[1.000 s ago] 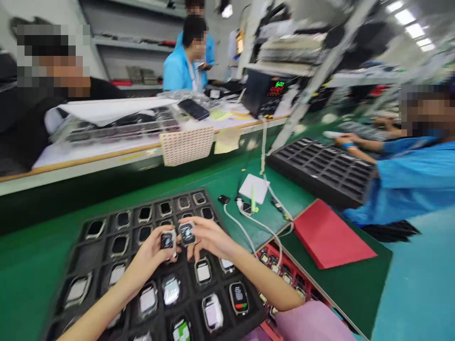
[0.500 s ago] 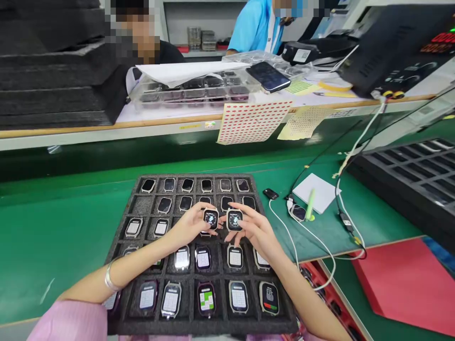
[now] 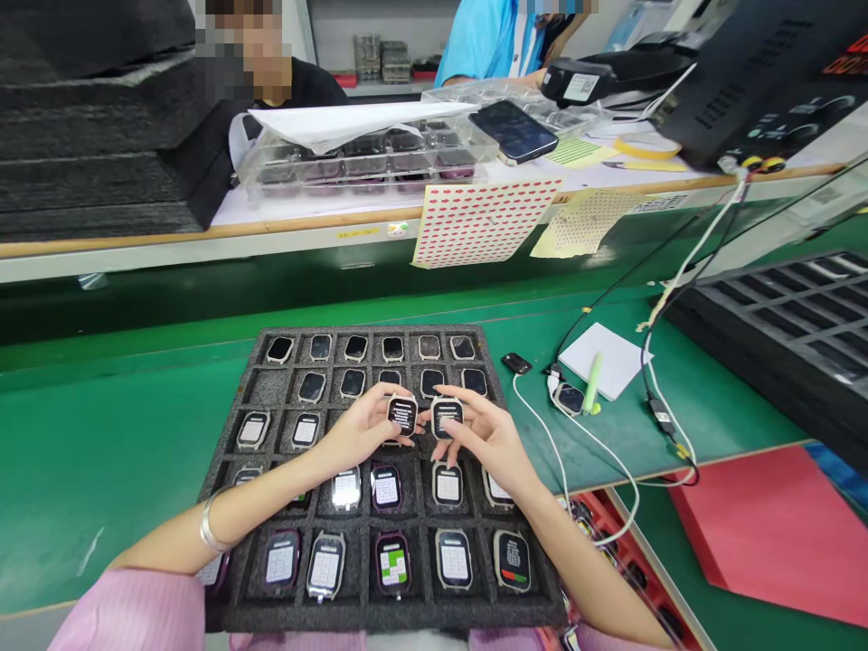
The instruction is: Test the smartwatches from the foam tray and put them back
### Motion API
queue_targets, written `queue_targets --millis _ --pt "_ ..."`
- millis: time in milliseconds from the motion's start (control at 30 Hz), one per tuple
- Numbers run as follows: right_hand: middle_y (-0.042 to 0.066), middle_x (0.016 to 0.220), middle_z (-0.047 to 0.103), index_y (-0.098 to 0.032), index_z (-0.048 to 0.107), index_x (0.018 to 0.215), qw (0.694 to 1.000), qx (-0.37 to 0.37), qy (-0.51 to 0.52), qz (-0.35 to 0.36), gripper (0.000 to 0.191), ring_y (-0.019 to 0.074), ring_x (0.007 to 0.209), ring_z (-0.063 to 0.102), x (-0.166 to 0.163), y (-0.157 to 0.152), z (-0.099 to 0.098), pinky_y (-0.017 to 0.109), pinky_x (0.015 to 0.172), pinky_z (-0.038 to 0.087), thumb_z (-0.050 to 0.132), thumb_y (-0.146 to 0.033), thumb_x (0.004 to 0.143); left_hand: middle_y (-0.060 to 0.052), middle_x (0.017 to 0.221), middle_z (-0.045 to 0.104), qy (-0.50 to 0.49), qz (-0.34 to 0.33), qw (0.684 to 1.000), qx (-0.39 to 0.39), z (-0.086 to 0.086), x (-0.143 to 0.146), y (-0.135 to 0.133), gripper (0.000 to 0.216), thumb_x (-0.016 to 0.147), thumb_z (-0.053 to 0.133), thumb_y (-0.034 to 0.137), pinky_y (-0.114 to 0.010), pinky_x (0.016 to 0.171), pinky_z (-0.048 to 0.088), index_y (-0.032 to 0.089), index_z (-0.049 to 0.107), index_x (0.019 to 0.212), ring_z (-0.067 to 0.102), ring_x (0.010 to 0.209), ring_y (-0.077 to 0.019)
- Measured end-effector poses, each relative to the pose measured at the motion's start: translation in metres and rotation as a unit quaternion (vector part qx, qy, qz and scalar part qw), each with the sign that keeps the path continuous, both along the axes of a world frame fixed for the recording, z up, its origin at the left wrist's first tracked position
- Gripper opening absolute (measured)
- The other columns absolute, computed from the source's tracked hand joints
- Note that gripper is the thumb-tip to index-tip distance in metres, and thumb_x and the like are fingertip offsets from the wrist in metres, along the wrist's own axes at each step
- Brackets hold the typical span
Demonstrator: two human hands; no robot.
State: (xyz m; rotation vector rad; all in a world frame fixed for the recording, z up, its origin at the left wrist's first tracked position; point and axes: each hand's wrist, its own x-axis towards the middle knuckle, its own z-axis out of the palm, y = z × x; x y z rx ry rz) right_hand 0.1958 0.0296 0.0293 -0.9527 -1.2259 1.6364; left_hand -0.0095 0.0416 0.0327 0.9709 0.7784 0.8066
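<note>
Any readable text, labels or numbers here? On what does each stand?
None reads for certain.
Screen of first watch in left hand: too small.
Screen of second watch in right hand: too small.
Tray watches: too small.
Red LED digits on black unit: cropped, blurred.
White label on black device: blurred.

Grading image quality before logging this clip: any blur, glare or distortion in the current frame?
Head view: no motion blur; left hand with left watch and right hand with right watch are crisp; some lit screens in the foam tray wash out white; wide-angle stretch toward the corners.
</note>
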Motion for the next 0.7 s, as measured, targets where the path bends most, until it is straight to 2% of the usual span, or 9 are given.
queue_targets --millis 167,267,367,400,467,567,633,700 --pt "0.011 0.119 0.06 -0.026 0.034 0.137 0.998 0.022 -0.024 0.055 0.067 0.0183 0.078 0.07 0.006 -0.007 0.005 0.026 0.059 0.058 0.068 -0.016 0.08 -0.004 0.089 0.064 -0.003 0.0 1.0 0.006 -0.002 0.001 0.0 0.04 0.073 0.062 0.016 -0.035 0.075 0.055 0.017 0.047 0.109 0.066 0.087 -0.0213" --pt "0.01 0.112 0.062 -0.025 0.026 0.142 0.994 0.033 -0.07 0.078 0.067 0.0204 0.083 0.069 0.016 -0.011 0.007 0.03 0.066 0.058 0.062 -0.019 0.085 -0.006 0.091 0.066 -0.003 -0.013 1.0 0.008 -0.001 0.002 -0.001 0.04 0.073 0.061 0.014 -0.035 0.076 0.055 0.017 0.047 0.11 0.066 0.089 -0.022" --pt "0.007 0.103 0.063 -0.024 0.033 0.139 0.977 0.073 -0.187 0.071 0.059 0.0207 0.078 0.068 0.033 -0.011 0.007 0.035 0.068 0.058 0.06 -0.025 0.086 -0.007 0.09 0.067 -0.008 -0.024 1.0 0.009 0.0 0.003 -0.002 0.036 0.073 0.062 0.014 -0.036 0.076 0.055 0.016 0.049 0.107 0.066 0.09 -0.0234" --pt "0.007 0.103 0.063 -0.024 0.038 0.136 0.962 0.102 -0.247 0.057 0.055 0.0199 0.074 0.067 0.04 -0.01 0.006 0.036 0.068 0.057 0.061 -0.026 0.086 -0.008 0.09 0.067 -0.011 -0.026 1.0 0.009 0.001 0.003 -0.003 0.035 0.073 0.064 0.015 -0.036 0.075 0.055 0.016 0.05 0.106 0.066 0.09 -0.0237" --pt "0.007 0.107 0.06 -0.024 0.046 0.13 0.911 0.174 -0.372 0.029 0.048 0.0197 0.073 0.063 0.055 -0.006 0.002 0.038 0.07 0.055 0.061 -0.028 0.085 -0.009 0.09 0.067 -0.017 -0.029 0.999 0.009 0.002 0.004 -0.004 0.034 0.075 0.066 0.019 -0.036 0.075 0.055 0.016 0.05 0.104 0.066 0.09 -0.0238" --pt "0.009 0.11 0.055 -0.023 0.052 0.127 0.836 0.264 -0.479 0.03 0.043 0.0255 0.094 0.059 0.071 0.0 -0.005 0.044 0.084 0.05 0.06 -0.03 0.085 -0.011 0.093 0.068 -0.015 -0.032 0.999 0.006 0.004 0.005 -0.006 0.034 0.077 0.069 0.028 -0.036 0.073 0.056 0.015 0.05 0.103 0.067 0.089 -0.0235" --pt "0.011 0.111 0.052 -0.022 0.052 0.128 0.812 0.292 -0.503 0.046 0.044 0.0278 0.105 0.054 0.077 0.001 -0.009 0.045 0.091 0.046 0.06 -0.031 0.086 -0.011 0.092 0.068 -0.011 -0.032 0.999 0.003 0.004 0.007 -0.006 0.037 0.077 0.071 0.033 -0.035 0.071 0.056 0.015 0.051 0.101 0.067 0.086 -0.0234" --pt "0.011 0.115 0.051 -0.023 0.051 0.131 0.801 0.301 -0.514 0.06 0.047 0.0284 0.109 0.052 0.08 0.001 -0.01 0.045 0.092 0.045 0.06 -0.035 0.086 -0.011 0.089 0.068 -0.008 -0.028 1.0 0.0 0.004 0.008 -0.007 0.039 0.076 0.073 0.036 -0.034 0.069 0.056 0.015 0.051 0.1 0.068 0.084 -0.0234"
